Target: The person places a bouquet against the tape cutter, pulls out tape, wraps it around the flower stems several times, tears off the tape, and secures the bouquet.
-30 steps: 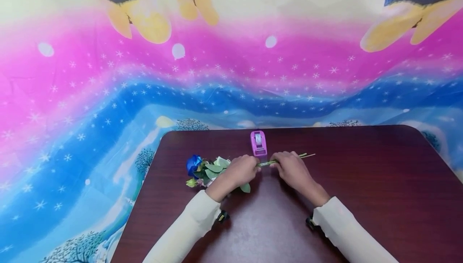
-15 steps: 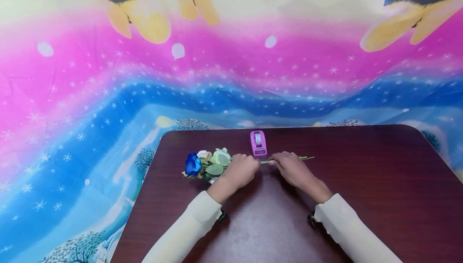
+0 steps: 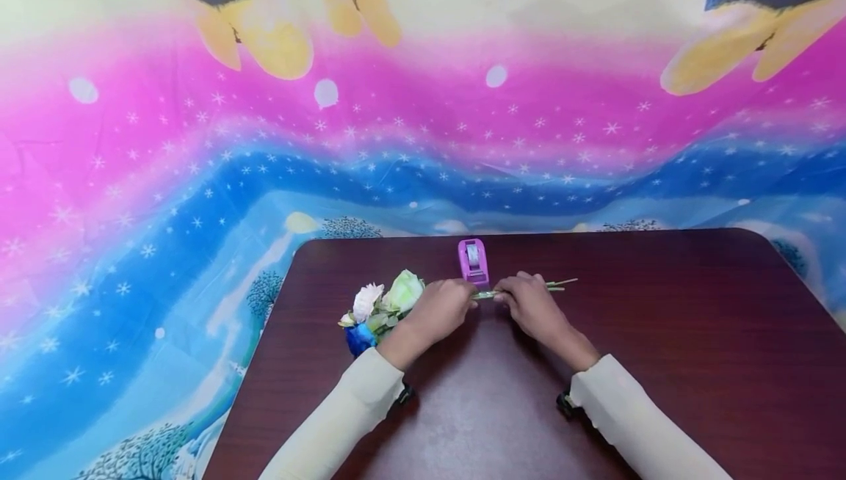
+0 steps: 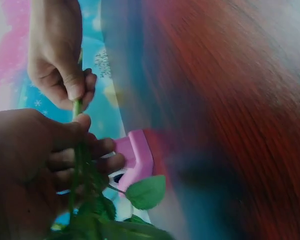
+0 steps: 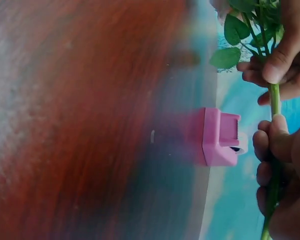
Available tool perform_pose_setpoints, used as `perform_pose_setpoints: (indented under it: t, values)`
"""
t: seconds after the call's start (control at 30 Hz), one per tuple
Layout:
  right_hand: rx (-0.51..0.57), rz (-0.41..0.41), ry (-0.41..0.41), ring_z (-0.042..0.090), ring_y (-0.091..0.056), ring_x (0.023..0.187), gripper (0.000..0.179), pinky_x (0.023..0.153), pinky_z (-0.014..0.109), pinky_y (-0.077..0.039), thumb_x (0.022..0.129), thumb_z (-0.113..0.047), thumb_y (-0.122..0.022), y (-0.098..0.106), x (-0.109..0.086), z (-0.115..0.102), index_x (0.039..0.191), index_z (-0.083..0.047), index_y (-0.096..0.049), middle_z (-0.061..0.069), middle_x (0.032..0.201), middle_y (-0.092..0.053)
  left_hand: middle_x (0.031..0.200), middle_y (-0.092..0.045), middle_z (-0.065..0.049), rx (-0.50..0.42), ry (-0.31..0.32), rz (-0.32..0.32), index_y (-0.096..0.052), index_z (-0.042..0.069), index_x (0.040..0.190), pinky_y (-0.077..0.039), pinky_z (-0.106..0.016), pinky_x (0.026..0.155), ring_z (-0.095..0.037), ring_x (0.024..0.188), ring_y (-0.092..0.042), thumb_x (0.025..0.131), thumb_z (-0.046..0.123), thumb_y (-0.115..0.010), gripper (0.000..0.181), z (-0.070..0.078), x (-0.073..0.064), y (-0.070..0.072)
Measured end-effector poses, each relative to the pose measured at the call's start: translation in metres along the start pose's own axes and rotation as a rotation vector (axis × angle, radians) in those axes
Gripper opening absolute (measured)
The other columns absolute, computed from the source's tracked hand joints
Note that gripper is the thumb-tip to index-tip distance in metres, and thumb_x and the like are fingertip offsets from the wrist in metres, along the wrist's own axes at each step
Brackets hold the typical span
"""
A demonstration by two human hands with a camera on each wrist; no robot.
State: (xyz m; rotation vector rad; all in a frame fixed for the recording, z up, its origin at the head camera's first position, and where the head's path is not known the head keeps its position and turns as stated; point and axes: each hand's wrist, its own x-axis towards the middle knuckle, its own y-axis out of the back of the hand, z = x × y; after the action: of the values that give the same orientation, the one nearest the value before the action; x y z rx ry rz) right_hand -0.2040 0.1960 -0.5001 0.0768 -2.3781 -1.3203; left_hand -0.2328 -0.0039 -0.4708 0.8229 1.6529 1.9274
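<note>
A bouquet with a pale green rose, a pinkish-white flower and a blue rose lies to the left, its heads partly behind the left forearm. My left hand grips the stems just below the leaves. Farther down, my right hand pinches the same stems between thumb and fingers. A short shiny stretch of stem shows between the two hands in the head view. Past the right hand the thin stem ends stick out. Green leaves hang beside the left fingers.
A pink tape dispenser with a roll of clear tape stands just beyond the hands, close to the stems. The dark red-brown table extends on both sides. Behind its far edge hangs a printed cloth.
The bouquet has turned about its stems: the blue rose has rolled from the top down toward the forearm, and the green and pinkish-white flowers have come up. Both hands stay nearly in place.
</note>
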Motion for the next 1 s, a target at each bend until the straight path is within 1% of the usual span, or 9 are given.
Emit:
perform_pose_setpoints:
  t: [0.13,0.23,0.33,0.47,0.57,0.67,0.73,0.83,1.0]
  values:
    - [-0.017,0.053,0.016,0.017,-0.055,0.076,0.007,0.072,0.034,-0.03,0.093,-0.014,-0.073,-0.0035,-0.0009,0.0015,0.094,-0.008,-0.077,0.002,0.086,-0.076,0.09,-0.076,-0.001,-0.136,0.081,-0.036,-0.075,0.014,0.099,-0.056,-0.032,0.065,-0.015,0.079,-0.071,0.098,0.019,-0.07,0.007,0.001,0.0035,0.0]
    - [-0.03,0.057,0.012,0.017,-0.055,0.077,0.008,0.072,0.034,-0.03,0.094,-0.016,-0.072,-0.0042,-0.0013,0.0017,0.095,-0.009,-0.076,0.002,0.088,-0.076,0.083,-0.076,0.002,-0.155,0.107,-0.017,-0.077,0.015,0.095,-0.055,-0.031,0.063,-0.014,0.074,-0.07,0.096,0.019,-0.072,0.006,0.001,0.0055,-0.0004]
    - [-0.014,-0.006,-0.02,0.017,-0.06,0.081,0.012,0.074,0.035,-0.034,0.098,-0.02,-0.068,-0.0026,-0.0008,0.0007,0.099,-0.011,-0.075,0.0,0.09,-0.076,0.077,-0.074,0.004,-0.096,0.111,0.019,-0.078,0.018,0.089,-0.055,-0.032,0.061,-0.015,0.071,-0.07,0.094,0.019,-0.074,0.007,0.0008,0.006,-0.0011]
    - [0.027,-0.139,-0.081,0.018,-0.066,0.088,0.019,0.082,0.041,-0.046,0.105,-0.024,-0.058,0.0004,0.0019,-0.0004,0.107,-0.013,-0.074,0.0,0.094,-0.074,0.073,-0.074,0.008,-0.033,0.109,0.066,-0.078,0.02,0.085,-0.056,-0.034,0.061,-0.017,0.07,-0.072,0.092,0.017,-0.076,0.008,0.0001,0.0053,-0.0024]
    - [0.035,-0.22,-0.109,0.017,-0.064,0.085,0.022,0.084,0.043,-0.051,0.107,-0.023,-0.055,0.0012,0.0051,-0.0009,0.11,-0.011,-0.073,0.0,0.09,-0.072,0.073,-0.075,0.011,-0.013,0.107,0.087,-0.08,0.02,0.085,-0.056,-0.032,0.06,-0.015,0.069,-0.072,0.089,0.014,-0.077,0.008,-0.0005,0.0048,-0.0037]
    - [0.03,-0.25,-0.11,0.015,-0.058,0.079,0.021,0.079,0.04,-0.051,0.106,-0.021,-0.056,0.0008,0.0074,-0.0014,0.108,-0.009,-0.073,-0.001,0.085,-0.068,0.072,-0.074,0.012,0.023,0.096,0.1,-0.08,0.022,0.084,-0.054,-0.029,0.057,-0.012,0.066,-0.07,0.087,0.014,-0.078,0.009,-0.0008,0.0045,-0.0062]
    - [0.021,-0.228,-0.088,0.016,-0.058,0.078,0.019,0.077,0.04,-0.051,0.104,-0.018,-0.059,0.0,0.008,-0.0014,0.104,-0.007,-0.075,0.0,0.083,-0.068,0.072,-0.074,0.011,0.045,0.09,0.106,-0.079,0.022,0.082,-0.053,-0.029,0.056,-0.011,0.064,-0.069,0.087,0.015,-0.079,0.008,-0.0003,0.0041,-0.0079]
    - [-0.001,-0.153,-0.052,0.017,-0.063,0.08,0.015,0.078,0.042,-0.055,0.101,-0.014,-0.064,-0.0019,0.0081,-0.0008,0.1,-0.006,-0.077,0.002,0.086,-0.073,0.073,-0.075,0.009,0.055,0.083,0.108,-0.077,0.021,0.082,-0.053,-0.029,0.055,-0.012,0.064,-0.069,0.086,0.016,-0.08,0.007,0.0014,0.0039,-0.0081]
    - [-0.03,-0.039,-0.006,0.023,-0.068,0.083,0.012,0.081,0.046,-0.056,0.097,-0.012,-0.069,-0.005,0.0077,0.0016,0.097,-0.005,-0.078,0.006,0.088,-0.076,0.08,-0.074,0.004,0.039,0.088,0.07,-0.073,0.017,0.085,-0.054,-0.031,0.057,-0.016,0.069,-0.07,0.09,0.02,-0.078,0.008,0.0039,0.0059,-0.0036]
